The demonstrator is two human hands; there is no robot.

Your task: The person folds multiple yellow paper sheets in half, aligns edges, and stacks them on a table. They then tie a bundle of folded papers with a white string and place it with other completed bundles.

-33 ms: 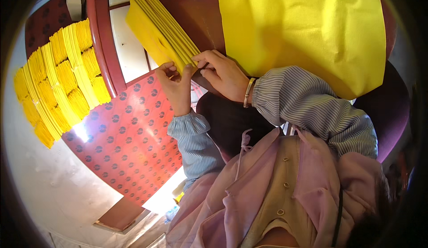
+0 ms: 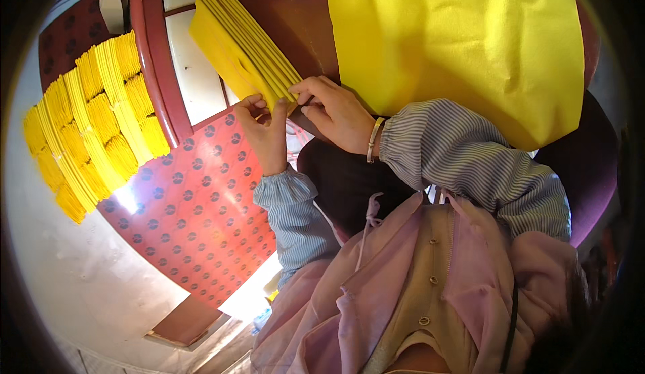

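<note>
Yellow paper in one big sheet (image 2: 457, 45) is spread over the dark red surface (image 2: 295, 11), with a fanned stack of folded yellow sheets (image 2: 245, 41) beside it and more bundles (image 2: 94, 118) laid on the floor at the left. The stack's near corner is pinched by the left hand (image 2: 265, 135) and the right hand (image 2: 332, 115), both grips clenched on it. Being judged light, limp and easily creased, it is best held at the edges.
</note>
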